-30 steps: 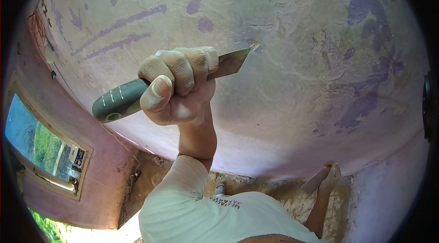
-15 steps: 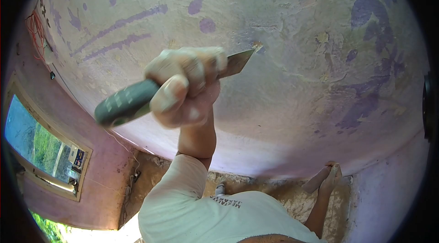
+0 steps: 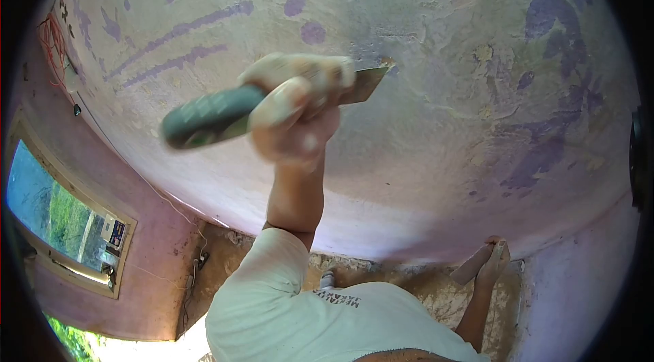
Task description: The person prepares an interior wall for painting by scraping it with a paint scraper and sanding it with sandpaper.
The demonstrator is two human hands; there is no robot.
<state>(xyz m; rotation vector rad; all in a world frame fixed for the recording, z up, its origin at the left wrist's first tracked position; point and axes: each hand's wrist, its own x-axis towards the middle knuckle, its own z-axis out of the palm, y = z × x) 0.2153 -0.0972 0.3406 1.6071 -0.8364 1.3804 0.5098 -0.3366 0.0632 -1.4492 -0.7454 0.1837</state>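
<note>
My left hand (image 3: pixel 300 106), smeared with whitish dust and blurred by motion, is closed round the dark green and black handle of a putty knife (image 3: pixel 214 117). Its metal blade points right and meets the wall (image 3: pixel 409 130), as seen from here, at a small chipped brownish spot (image 3: pixel 387 62). Low on the right, my right hand (image 3: pixel 495 263) grips a flat, wide-bladed scraper (image 3: pixel 471 266); its handle is hidden by the fingers. The wall has worn pale paint with purple leaf shapes and rough, flaking patches.
A window (image 3: pixel 61 219) with small items on its sill is at the left. An orange cable coil (image 3: pixel 52 42) hangs at upper left, and a thin wire runs down the wall. The dirty floor (image 3: pixel 436 301) meets the wall below. A dark object (image 3: pixel 637 158) sits at the right edge.
My left hand and the putty knife have shifted right and slightly up, and the handle lies more level. The right hand with the scraper looks unmoved.
</note>
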